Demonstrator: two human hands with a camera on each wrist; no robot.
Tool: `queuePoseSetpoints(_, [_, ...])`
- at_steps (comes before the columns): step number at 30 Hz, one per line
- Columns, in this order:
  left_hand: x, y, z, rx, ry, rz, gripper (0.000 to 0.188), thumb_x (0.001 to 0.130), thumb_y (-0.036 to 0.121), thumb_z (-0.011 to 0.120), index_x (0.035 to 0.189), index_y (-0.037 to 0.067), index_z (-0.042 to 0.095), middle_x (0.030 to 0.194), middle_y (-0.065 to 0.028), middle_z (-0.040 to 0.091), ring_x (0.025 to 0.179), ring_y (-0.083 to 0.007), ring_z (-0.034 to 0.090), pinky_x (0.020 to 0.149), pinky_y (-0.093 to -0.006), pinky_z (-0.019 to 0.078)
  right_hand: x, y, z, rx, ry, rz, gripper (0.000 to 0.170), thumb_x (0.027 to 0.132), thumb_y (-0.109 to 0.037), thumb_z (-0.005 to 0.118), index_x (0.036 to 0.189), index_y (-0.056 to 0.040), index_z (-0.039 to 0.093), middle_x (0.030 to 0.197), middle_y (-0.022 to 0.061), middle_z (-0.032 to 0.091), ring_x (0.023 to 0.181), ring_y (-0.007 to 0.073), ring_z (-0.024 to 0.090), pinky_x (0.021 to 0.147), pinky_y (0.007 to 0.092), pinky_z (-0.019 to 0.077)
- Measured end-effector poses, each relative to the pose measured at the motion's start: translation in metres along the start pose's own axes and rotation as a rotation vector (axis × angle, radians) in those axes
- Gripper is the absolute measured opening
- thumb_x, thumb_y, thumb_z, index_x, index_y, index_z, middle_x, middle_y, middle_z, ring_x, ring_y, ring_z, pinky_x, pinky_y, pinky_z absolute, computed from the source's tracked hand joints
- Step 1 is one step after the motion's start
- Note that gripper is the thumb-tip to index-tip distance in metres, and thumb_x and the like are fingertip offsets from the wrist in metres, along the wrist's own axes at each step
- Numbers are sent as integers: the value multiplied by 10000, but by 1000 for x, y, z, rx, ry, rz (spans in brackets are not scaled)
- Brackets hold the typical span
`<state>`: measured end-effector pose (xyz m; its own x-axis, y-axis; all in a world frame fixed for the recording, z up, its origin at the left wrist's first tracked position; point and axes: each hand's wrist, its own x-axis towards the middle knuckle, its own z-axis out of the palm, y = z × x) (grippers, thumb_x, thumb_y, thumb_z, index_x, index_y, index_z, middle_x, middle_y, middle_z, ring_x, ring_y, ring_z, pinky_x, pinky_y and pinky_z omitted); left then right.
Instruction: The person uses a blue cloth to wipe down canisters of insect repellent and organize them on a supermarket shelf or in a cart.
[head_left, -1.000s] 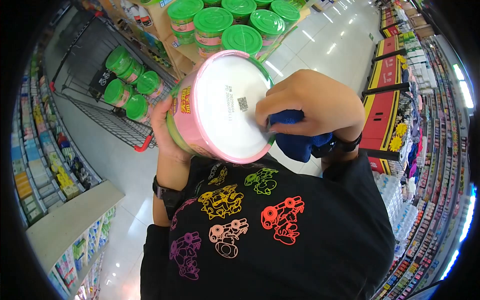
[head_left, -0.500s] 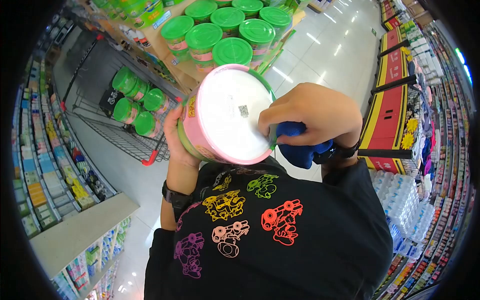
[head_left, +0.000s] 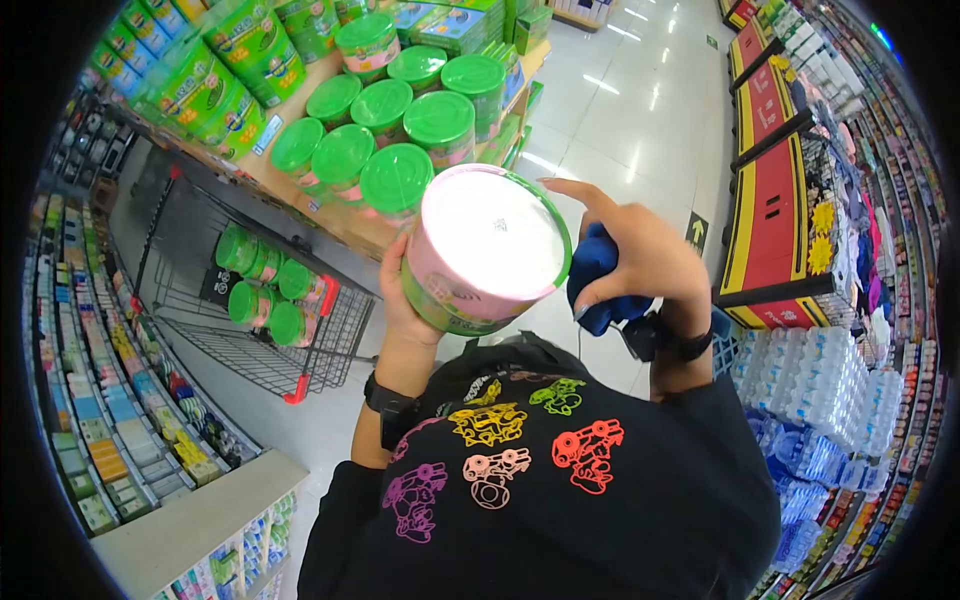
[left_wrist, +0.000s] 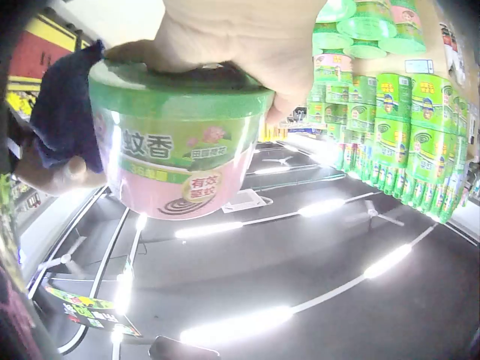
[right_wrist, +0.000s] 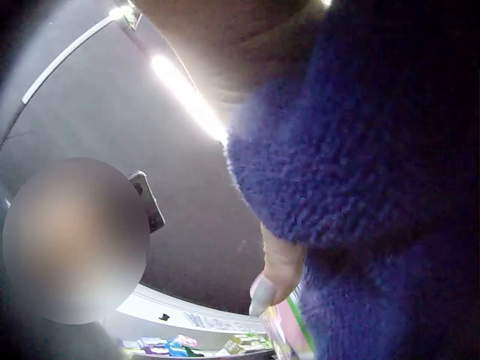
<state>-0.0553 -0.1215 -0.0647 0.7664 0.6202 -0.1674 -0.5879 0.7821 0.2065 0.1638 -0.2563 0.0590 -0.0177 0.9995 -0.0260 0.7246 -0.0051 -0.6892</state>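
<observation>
My left hand [head_left: 408, 310] grips a round pink and green tub of mosquito coils [head_left: 490, 235], tilted so its white base faces up toward me. In the left wrist view the tub's printed side and green lid show, with the fingers spread over the lid. Beside the tub on the right, my right hand [head_left: 655, 255] holds a bunched dark blue cloth [head_left: 598, 285] against the palm, its forefinger stretched toward the tub's rim. The fuzzy cloth [right_wrist: 345, 172] fills much of the right wrist view and hides most of that hand.
Several green-lidded tubs [head_left: 380, 105] stand on a wooden display shelf ahead. A wire shopping cart [head_left: 240, 345] at the left carries more such tubs. Red and yellow display bins [head_left: 765, 220] line the right side, with packs of bottled water [head_left: 800, 385] near them.
My right hand has drawn back from the tub's white base to its right side, taking the cloth along, and its forefinger has straightened. The view has shifted, showing more of the shelf.
</observation>
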Motion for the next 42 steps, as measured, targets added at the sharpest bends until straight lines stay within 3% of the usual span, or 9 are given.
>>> queuePoseSetpoints(3, [15, -11, 17, -41, -76, -31, 476, 927, 382, 369, 1279, 73, 454, 1256, -128, 518, 1133, -284, 512, 972, -426, 408, 4, 23, 19, 40, 144, -58, 1146, 496, -326, 854, 1415, -154, 192, 781, 176, 615, 766, 386, 606, 681, 388, 469])
queuePoseSetpoints(9, [26, 5, 53, 145, -341, 20, 621, 925, 523, 330, 1344, 65, 358, 1316, -125, 459, 1186, -263, 467, 994, -420, 383, 39, 47, 36, 235, 381, -331, 901, 538, -259, 857, 1318, -108, 433, 1283, 124, 516, 1130, 274, 544, 946, 340, 421])
queuePoseSetpoints(13, [21, 18, 83, 770, -288, 281, 887, 846, 697, 277, 1408, 15, 189, 1420, -159, 299, 1289, -284, 335, 1048, -432, 295, 58, 68, 48, 353, 415, -417, 847, 617, -184, 807, 1355, -110, 398, 1324, 124, 483, 1157, 228, 518, 971, 312, 376])
queuePoseSetpoints(16, [25, 43, 101, 1240, -485, 504, 1019, 781, 761, 333, 1419, -5, 118, 1462, -174, 190, 1354, -289, 199, 1093, -418, 172, 76, 64, 53, 552, 470, -426, 838, 625, -189, 805, 1351, -88, 399, 1354, 128, 447, 1191, 239, 482, 986, 333, 366])
queuePoseSetpoints(22, [32, 72, 129, 1410, -525, 799, 1148, 677, 707, 586, 1430, 1, 84, 1489, -183, 95, 1385, -289, 92, 1107, -413, 90, 81, 51, 61, 1158, 132, -257, 647, 809, -259, 600, 1368, -68, 336, 1342, 121, 435, 1190, 208, 464, 980, 322, 378])
queuePoseSetpoints(27, [52, 87, 118, 1150, -493, 880, 941, 757, 446, 666, 1425, 21, 155, 1476, -157, 175, 1348, -286, 228, 1081, -416, 231, 107, 18, 68, 1397, 15, -191, 517, 963, -317, 428, 1382, -52, 283, 1332, 115, 424, 1189, 182, 450, 976, 312, 389])
queuePoseSetpoints(32, [47, 97, 92, 837, -284, 775, 740, 837, 311, 585, 1415, 41, 209, 1425, -134, 304, 1285, -262, 347, 1048, -395, 302, 133, -21, 68, 1514, -24, -85, 450, 971, -355, 375, 1270, -19, 381, 970, 115, 593, 804, 183, 592, 709, 289, 499])
queuePoseSetpoints(38, [54, 134, 65, 285, -408, 407, 596, 890, 424, 438, 1354, 63, 339, 1337, -151, 422, 1222, -325, 416, 996, -489, 359, 146, -53, 56, 491, 24, -397, 645, 783, -200, 653, 1330, 1, 376, 1081, 143, 565, 826, 169, 607, 770, 299, 476])
queuePoseSetpoints(42, [40, 137, 86, -228, -504, 21, 683, 853, 461, 494, 1394, 99, 285, 1436, -160, 268, 1315, -389, 232, 938, -578, 344, 143, -75, 27, 345, 188, -201, 654, 736, -155, 693, 1329, -95, 424, 815, 78, 630, 737, 107, 586, 713, 249, 462])
